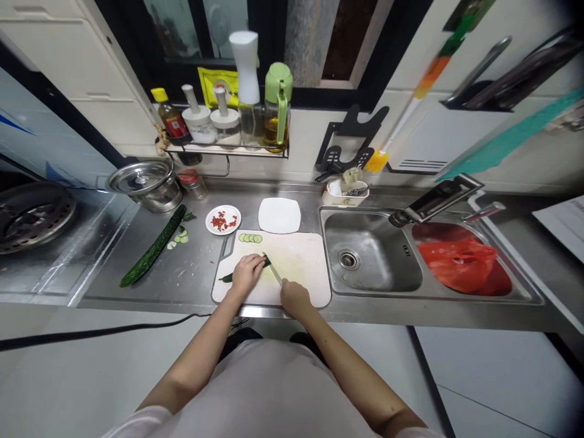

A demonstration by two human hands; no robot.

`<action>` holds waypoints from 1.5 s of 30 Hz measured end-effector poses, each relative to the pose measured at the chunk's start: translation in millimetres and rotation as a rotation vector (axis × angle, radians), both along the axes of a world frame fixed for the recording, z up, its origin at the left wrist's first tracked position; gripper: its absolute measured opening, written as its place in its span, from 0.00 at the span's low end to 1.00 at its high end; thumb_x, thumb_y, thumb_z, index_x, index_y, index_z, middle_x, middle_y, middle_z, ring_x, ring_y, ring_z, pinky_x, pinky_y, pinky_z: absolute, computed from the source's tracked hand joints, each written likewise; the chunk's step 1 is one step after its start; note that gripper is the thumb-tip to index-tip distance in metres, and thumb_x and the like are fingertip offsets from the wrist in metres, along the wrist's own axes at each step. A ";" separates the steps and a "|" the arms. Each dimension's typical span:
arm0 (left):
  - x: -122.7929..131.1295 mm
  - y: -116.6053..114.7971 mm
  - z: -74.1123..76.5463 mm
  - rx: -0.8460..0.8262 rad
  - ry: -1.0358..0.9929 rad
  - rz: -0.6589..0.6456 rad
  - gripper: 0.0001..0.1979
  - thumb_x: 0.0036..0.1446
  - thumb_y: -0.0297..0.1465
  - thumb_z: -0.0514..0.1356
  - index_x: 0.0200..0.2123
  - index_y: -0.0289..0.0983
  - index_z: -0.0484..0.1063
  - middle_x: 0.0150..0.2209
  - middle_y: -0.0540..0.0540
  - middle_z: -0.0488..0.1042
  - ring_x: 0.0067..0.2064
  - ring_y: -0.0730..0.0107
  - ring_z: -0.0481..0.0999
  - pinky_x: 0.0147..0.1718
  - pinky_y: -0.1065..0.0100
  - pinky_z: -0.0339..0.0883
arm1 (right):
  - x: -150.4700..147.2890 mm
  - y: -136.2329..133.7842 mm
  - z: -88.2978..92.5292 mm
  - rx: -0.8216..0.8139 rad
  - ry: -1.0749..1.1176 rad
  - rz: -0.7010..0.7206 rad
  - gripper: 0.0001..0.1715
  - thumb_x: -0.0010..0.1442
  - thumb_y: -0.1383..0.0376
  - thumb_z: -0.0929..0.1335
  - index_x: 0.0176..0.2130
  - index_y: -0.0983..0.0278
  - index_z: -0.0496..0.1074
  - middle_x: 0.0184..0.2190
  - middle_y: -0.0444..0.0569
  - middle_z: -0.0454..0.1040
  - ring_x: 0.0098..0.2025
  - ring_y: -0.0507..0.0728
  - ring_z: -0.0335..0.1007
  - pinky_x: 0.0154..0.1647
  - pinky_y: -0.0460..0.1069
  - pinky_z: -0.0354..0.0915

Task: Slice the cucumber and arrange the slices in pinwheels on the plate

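On the white cutting board [301, 267] lies a dark green cucumber [226, 278], partly covered by my left hand [247, 272], whose fingers are closed around it. My right hand [295, 298] grips the handle of a knife [275, 272]; its blade stands at the cucumber's right end, close to my left fingertips. A short row of cucumber slices [250, 238] rests at the board's upper left. Behind the board are an empty white plate [279, 215] and a small white plate [210, 222] bearing chopped red pieces [223, 221].
A whole cucumber [155, 246] and loose slices [181, 236] lie on the counter to the left, near a lidded steel pot [148, 185]. The sink [374, 249] is right of the board, with a red plastic bag [458, 264] in its second basin. Bottles stand on a rack [228, 148].
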State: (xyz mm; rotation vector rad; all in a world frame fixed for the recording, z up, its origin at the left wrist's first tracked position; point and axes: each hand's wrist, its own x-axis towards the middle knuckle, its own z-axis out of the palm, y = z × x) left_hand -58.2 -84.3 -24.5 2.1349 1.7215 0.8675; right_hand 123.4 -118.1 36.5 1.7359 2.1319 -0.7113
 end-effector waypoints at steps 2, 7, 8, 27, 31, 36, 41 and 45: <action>0.0 0.4 -0.7 -0.009 -0.007 0.001 0.12 0.64 0.33 0.55 0.43 0.41 0.78 0.43 0.46 0.78 0.45 0.65 0.74 0.47 0.62 0.68 | 2.9 -2.8 0.5 -0.011 -0.001 -0.002 0.17 0.65 0.71 0.56 0.49 0.68 0.67 0.41 0.60 0.76 0.46 0.61 0.75 0.42 0.51 0.65; 0.2 0.9 -2.7 -0.007 -0.023 -0.003 0.11 0.64 0.32 0.55 0.43 0.42 0.78 0.43 0.46 0.78 0.45 0.65 0.74 0.46 0.63 0.69 | 4.9 0.8 2.4 -0.027 0.017 -0.016 0.17 0.65 0.71 0.57 0.49 0.68 0.68 0.41 0.60 0.77 0.46 0.61 0.74 0.42 0.51 0.64; 0.2 0.9 -2.9 -0.004 -0.025 -0.001 0.11 0.64 0.32 0.55 0.43 0.42 0.78 0.43 0.46 0.78 0.45 0.65 0.74 0.46 0.63 0.69 | 4.1 3.0 3.0 -0.032 0.017 -0.021 0.17 0.65 0.71 0.57 0.49 0.67 0.68 0.41 0.60 0.77 0.46 0.61 0.74 0.42 0.51 0.64; 0.8 0.9 -0.6 0.017 -0.035 0.006 0.10 0.63 0.32 0.56 0.42 0.42 0.77 0.43 0.46 0.77 0.45 0.66 0.74 0.46 0.63 0.69 | -15.5 32.8 8.3 -0.034 0.047 -0.010 0.18 0.64 0.71 0.58 0.50 0.68 0.68 0.44 0.60 0.76 0.48 0.61 0.73 0.43 0.50 0.64; 1.5 0.4 1.1 0.017 -0.029 0.009 0.11 0.64 0.33 0.55 0.42 0.41 0.78 0.43 0.46 0.78 0.45 0.65 0.74 0.46 0.63 0.69 | -14.6 30.4 8.2 -0.023 0.053 -0.008 0.18 0.64 0.71 0.57 0.49 0.68 0.68 0.44 0.60 0.76 0.48 0.61 0.73 0.42 0.51 0.64; 2.4 -0.2 0.8 0.016 -0.028 0.006 0.12 0.64 0.33 0.54 0.43 0.41 0.78 0.43 0.46 0.78 0.45 0.65 0.74 0.46 0.62 0.69 | -10.5 19.9 9.5 -0.014 0.034 -0.012 0.18 0.64 0.71 0.56 0.49 0.68 0.68 0.44 0.60 0.76 0.47 0.61 0.74 0.41 0.51 0.64; 2.7 1.2 -3.6 0.019 -0.036 0.006 0.12 0.64 0.33 0.55 0.43 0.42 0.78 0.42 0.45 0.78 0.45 0.64 0.74 0.46 0.62 0.69 | -1.9 6.5 8.4 -0.010 0.013 -0.027 0.18 0.65 0.71 0.57 0.49 0.68 0.68 0.42 0.60 0.77 0.47 0.61 0.74 0.42 0.51 0.64; 2.4 1.2 -4.2 0.018 -0.040 0.008 0.11 0.64 0.32 0.55 0.42 0.41 0.78 0.43 0.45 0.78 0.45 0.65 0.74 0.45 0.62 0.69 | 0.4 4.5 7.6 -0.014 0.011 -0.024 0.18 0.65 0.71 0.57 0.50 0.68 0.68 0.42 0.60 0.77 0.47 0.61 0.74 0.42 0.51 0.64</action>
